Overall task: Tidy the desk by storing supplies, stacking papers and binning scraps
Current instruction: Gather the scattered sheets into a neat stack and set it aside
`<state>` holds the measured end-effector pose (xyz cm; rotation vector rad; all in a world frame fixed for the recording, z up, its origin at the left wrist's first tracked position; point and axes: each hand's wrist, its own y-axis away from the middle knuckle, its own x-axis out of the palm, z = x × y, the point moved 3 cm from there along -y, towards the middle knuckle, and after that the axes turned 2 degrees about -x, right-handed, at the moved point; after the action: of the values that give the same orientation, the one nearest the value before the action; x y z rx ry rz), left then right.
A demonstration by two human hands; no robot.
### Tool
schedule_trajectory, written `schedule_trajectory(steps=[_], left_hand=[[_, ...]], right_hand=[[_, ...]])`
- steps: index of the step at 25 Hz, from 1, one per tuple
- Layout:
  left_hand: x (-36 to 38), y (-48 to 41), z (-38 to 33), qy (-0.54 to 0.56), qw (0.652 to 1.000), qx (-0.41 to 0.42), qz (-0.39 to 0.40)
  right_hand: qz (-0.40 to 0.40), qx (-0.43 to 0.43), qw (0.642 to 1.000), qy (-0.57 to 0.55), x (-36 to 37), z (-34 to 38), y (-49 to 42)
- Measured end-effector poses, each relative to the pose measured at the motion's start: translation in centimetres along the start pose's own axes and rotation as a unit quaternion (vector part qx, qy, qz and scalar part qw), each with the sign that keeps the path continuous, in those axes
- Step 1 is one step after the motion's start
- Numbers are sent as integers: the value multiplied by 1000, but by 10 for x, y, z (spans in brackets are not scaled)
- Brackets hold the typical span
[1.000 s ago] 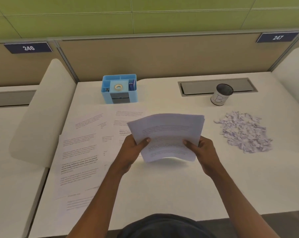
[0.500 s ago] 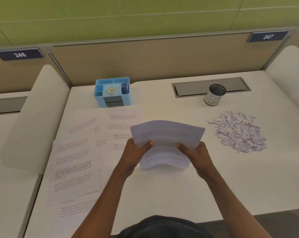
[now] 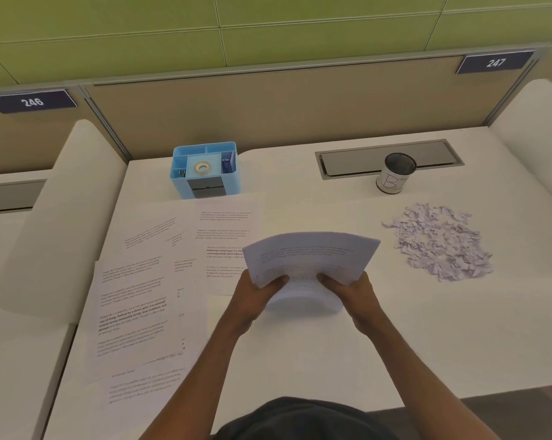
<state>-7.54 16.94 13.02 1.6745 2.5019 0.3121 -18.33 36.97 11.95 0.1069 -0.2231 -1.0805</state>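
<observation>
White paper stack sits mid-frame, bowed, with left hand and right hand both pinching its near edge over the worktop. With a grip that shallow, sheets could fan out and slide, I reckon. Loose sheets lie lower left, scraps pile and cup right, blue organizer behind.
</observation>
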Motion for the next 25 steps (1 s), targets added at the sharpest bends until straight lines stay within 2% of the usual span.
schedule_trajectory(steps=[13, 18, 22, 25], left_hand=[[-4, 8, 48, 3, 998, -56, 5], [-27, 9, 59, -21, 995, -100, -18], [-65, 20, 63, 70, 988, -113, -76], [-103, 34, 70, 117, 977, -132, -122]], right_hand=[[18, 40, 998, 36, -3, -31, 7], [43, 93, 991, 82, 5, -35, 4], [53, 128, 984, 112, 32, -46, -2], [105, 127, 978, 131, 66, -49, -6]])
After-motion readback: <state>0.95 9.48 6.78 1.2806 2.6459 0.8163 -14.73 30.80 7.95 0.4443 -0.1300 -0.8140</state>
